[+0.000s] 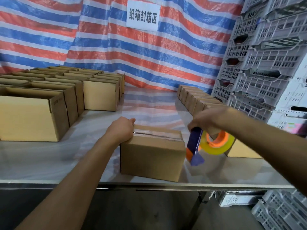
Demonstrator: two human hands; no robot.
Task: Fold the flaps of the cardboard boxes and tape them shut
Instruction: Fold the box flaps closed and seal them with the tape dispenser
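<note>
Cardboard box [152, 156] is sitting on the worktop [49, 160], its seam running left-right. The left hand [122, 130], fingers curled, is holding its left end. The right hand [206, 120] is clamping the tape dispenser [195, 145] just beyond its right end.

Red-white-blue striped plastic tarp [166, 55] hung across far wall. White paper sign with black characters [143, 15] fixed on it, top centre. Grey slotted plastic crates [265, 63] stacked far right. Similar floor crates [274, 211] seen below shiny metal table [49, 163], near right.
</note>
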